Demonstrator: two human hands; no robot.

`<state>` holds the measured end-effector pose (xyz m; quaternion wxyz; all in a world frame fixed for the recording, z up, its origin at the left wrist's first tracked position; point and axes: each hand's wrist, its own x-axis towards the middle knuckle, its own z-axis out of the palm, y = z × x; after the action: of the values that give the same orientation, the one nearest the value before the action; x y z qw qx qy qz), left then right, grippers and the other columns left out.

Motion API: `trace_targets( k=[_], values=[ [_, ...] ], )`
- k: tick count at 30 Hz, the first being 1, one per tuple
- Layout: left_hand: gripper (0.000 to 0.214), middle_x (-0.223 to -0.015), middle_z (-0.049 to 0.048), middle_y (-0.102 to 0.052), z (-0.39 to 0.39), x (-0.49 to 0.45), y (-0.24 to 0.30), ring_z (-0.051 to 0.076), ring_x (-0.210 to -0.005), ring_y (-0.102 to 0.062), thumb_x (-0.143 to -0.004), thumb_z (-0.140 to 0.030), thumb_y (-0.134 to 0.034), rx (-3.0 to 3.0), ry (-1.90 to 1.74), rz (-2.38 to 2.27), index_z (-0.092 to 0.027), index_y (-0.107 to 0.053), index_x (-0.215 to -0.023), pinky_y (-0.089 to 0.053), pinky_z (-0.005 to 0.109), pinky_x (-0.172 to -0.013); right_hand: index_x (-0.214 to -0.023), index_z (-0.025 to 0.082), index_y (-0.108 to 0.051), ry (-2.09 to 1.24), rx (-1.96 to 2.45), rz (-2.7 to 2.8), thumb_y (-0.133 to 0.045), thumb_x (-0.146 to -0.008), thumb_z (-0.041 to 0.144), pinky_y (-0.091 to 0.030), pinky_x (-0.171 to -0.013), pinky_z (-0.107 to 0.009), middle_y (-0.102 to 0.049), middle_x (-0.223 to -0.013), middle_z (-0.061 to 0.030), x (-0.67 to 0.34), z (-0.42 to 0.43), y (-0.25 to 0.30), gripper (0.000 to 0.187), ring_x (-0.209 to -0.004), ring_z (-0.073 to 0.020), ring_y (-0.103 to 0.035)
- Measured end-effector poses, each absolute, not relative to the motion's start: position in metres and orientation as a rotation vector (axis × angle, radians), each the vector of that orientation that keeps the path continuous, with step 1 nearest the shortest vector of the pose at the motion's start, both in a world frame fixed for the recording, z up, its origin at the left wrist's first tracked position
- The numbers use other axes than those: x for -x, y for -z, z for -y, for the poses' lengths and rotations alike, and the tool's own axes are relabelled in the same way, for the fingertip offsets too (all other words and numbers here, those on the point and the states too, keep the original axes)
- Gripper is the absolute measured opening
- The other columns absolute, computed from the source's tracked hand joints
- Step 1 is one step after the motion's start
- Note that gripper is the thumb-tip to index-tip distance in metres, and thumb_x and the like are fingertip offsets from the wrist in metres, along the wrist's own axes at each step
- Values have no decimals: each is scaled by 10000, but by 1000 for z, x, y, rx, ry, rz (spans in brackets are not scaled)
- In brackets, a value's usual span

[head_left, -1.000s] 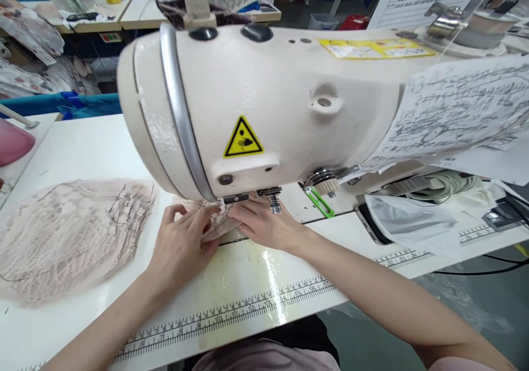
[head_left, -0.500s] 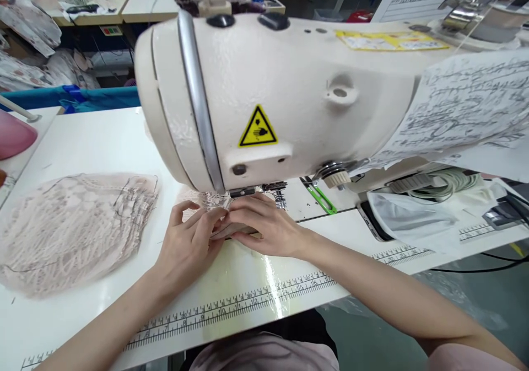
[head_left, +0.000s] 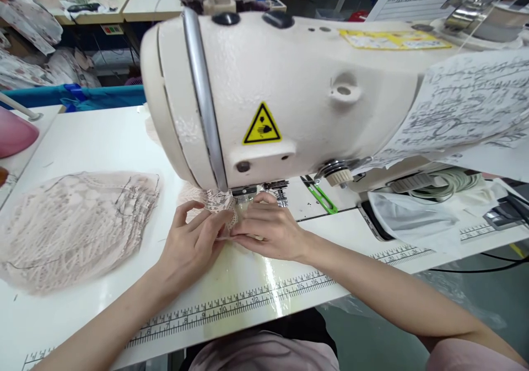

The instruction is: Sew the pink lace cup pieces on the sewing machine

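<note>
We are looking down at a white sewing table (head_left: 103, 134) that is spreading across most of the view, counting clock directions from the centre. A cream sewing machine (head_left: 297, 73) is filling the upper part, its long head lying from eleven round toward two o'clock. Between eight and nine o'clock, a flat pile of pale pink lace (head_left: 82, 227) is resting on the table, dark threads trailing over it. Between two and three, a handwritten sheet (head_left: 475, 101) is covering the right part of the machine. Between three and four, we are noticing a crumpled white cloth (head_left: 405, 216), lying partly over a dark phone.

The left hand (head_left: 194, 238), between seven and eight o'clock, is pinching the near edge of a lace piece, its fingers curling. The right hand (head_left: 275, 227), at six, is pinching the same edge just beside it, its thumb reaching toward the left fingertips. The lace piece (head_left: 215, 199) is lying at eight o'clock, partly hidden by the hands and the machine head. At four, green snips (head_left: 324, 197) are lying near the right hand. At twelve, a yellow warning triangle (head_left: 262, 128) is marking the machine.
</note>
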<state>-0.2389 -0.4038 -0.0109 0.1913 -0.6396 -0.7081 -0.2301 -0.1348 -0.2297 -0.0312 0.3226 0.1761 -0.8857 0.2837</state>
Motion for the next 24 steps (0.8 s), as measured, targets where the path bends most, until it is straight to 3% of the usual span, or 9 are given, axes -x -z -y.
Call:
trace_targets(
  k=[3,5,10,13,16,19,24],
  values=[
    [55,-697,-31,-618,405,242,6,115,-617,-578,-908,-184,-574,1857,539,1933,-148,-532,-905,-405,381,-864,-779,206,-660,-625,-519,2275,-572,-938,154,-405,-660,-251,-657,-688,58,135,229,28,189,-683,-84,-590],
    [154,-663,-31,-607,406,244,4,127,-618,-565,-910,-224,-579,1898,447,1883,-175,-512,-779,-400,377,-817,-763,213,-661,-543,-508,2275,-556,-942,154,-419,-695,-263,-650,-705,47,135,229,27,216,-704,-95,-579],
    [215,-595,-31,-553,407,247,1,123,-582,-496,-892,-156,-569,1887,330,1789,-181,-507,-688,-402,347,-747,-801,203,-658,-466,-566,2288,-632,-926,249,-459,-768,-285,-687,-892,9,134,227,27,135,-882,-132,-597],
    [224,-593,-22,-543,406,247,2,136,-587,-495,-885,-149,-572,1921,313,1775,-181,-507,-674,-415,338,-692,-794,199,-640,-443,-631,2315,-618,-925,175,-466,-775,-260,-687,-826,40,135,225,30,136,-834,-102,-600],
    [77,-839,65,-678,403,248,5,210,-839,-618,-887,-186,-575,2010,343,1823,-144,-593,-825,-484,362,-784,-855,198,-655,-417,-668,2345,-593,-925,116,-477,-757,-237,-700,-806,58,134,222,33,125,-813,-91,-616],
    [311,-1238,184,-630,403,252,11,298,-1232,-535,-893,-243,-546,2077,356,1939,-39,-591,-1124,-477,404,-996,-955,206,-672,-406,-706,2417,-548,-951,108,-492,-799,-235,-720,-871,51,133,219,35,158,-844,-85,-636],
    [633,-1397,217,-528,406,259,21,310,-1258,-539,-894,-382,-510,2067,248,2070,2,-431,-1390,-499,430,-1005,-1018,216,-687,-518,-633,2431,-518,-951,84,-506,-791,-217,-735,-912,44,132,221,38,225,-862,-85,-653]
  ],
)
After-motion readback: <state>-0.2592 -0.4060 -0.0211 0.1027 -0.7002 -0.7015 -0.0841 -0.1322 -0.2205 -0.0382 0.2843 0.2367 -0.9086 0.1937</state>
